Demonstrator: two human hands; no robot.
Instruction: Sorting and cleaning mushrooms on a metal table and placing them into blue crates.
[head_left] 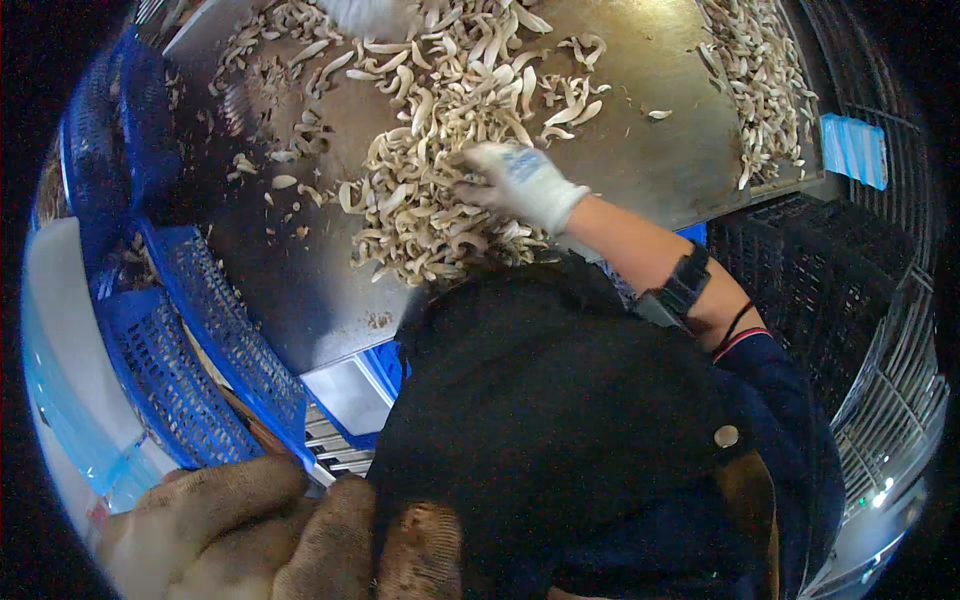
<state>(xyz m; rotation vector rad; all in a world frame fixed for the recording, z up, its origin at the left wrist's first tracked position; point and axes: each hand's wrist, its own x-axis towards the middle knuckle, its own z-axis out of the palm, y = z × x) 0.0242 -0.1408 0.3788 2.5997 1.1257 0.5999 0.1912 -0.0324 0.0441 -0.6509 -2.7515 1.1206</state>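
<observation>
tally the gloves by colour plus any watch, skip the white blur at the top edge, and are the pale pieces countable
White glove, on the right hand: 1
Brown-stained glove, on the left hand: 1
Black watch: 1
Total: 3
Pale curved pieces: not countable, they overlap too much

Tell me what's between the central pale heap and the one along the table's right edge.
Mostly bare metal tabletop, with a small cluster beside the central heap and one lone pale piece; head view.
</observation>
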